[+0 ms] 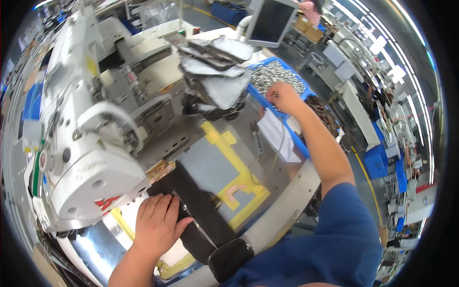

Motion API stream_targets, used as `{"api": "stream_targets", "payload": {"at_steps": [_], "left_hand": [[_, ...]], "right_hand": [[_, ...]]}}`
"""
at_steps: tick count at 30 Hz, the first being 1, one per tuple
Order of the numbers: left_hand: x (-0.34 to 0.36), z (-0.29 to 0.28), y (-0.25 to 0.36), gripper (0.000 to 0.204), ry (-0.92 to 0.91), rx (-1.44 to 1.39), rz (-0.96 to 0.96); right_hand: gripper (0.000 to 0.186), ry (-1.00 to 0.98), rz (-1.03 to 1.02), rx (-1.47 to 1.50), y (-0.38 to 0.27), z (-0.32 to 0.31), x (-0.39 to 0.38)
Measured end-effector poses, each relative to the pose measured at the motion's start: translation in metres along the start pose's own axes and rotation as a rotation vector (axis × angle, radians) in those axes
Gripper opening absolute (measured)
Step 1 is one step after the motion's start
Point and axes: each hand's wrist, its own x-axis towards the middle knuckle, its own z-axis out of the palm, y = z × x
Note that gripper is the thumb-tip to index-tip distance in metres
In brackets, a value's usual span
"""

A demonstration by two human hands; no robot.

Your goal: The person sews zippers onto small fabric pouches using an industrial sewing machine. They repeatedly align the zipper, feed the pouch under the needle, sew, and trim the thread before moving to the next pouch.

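Observation:
My left hand (158, 222) lies with its fingers flat on a black fabric piece (208, 217) with a silver zipper (197, 223) along it, beside the white sewing machine head (79, 177). A rounded black piece (227, 260) is at the strip's lower end. My right hand (282, 99) is at the near left part of a blue tray (301, 143) holding small silver metal parts (277, 74). Its fingers are closed; whatever is in them is too small to name.
Stacked black-and-white fabric pieces (217, 79) stand behind the work plate (203, 160) with yellow tape. A monitor (270, 21), folded white sheet (275, 136) and dark fabric pile (320, 110) are nearby. Beyond the aisle are blue bins (375, 162), workbenches and a person in pink (311, 9).

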Motion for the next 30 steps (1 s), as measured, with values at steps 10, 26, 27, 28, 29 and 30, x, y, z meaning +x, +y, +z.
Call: {"api": "stream_targets", "payload": {"at_steps": [10, 26, 27, 28, 29, 30], "left_hand": [[-0.005, -0.004, -0.002, 0.061, -0.016, 0.0, -0.062], [-0.006, -0.007, -0.002, 0.075, -0.079, -0.002, -0.174], [-0.006, -0.007, -0.002, 0.076, -0.087, -0.005, -0.173], [-0.007, -0.007, -0.002, 0.077, -0.095, -0.008, -0.172], [-0.008, -0.007, -0.002, 0.077, -0.104, -0.011, -0.172], [-0.007, -0.006, -0.001, 0.078, -0.105, -0.01, -0.166]], "right_hand": [[0.009, -0.292, -0.211, 0.459, -0.192, -0.044, -0.043], [0.013, -0.267, -0.827, 0.625, -0.29, 0.054, -0.05], [0.013, -0.256, -0.844, 0.605, -0.29, 0.053, -0.049], [0.013, -0.234, -0.86, 0.558, -0.29, 0.053, -0.05], [0.013, -0.212, -0.877, 0.51, -0.29, 0.053, -0.051], [0.014, -0.189, -0.893, 0.463, -0.291, 0.053, -0.052]]}}
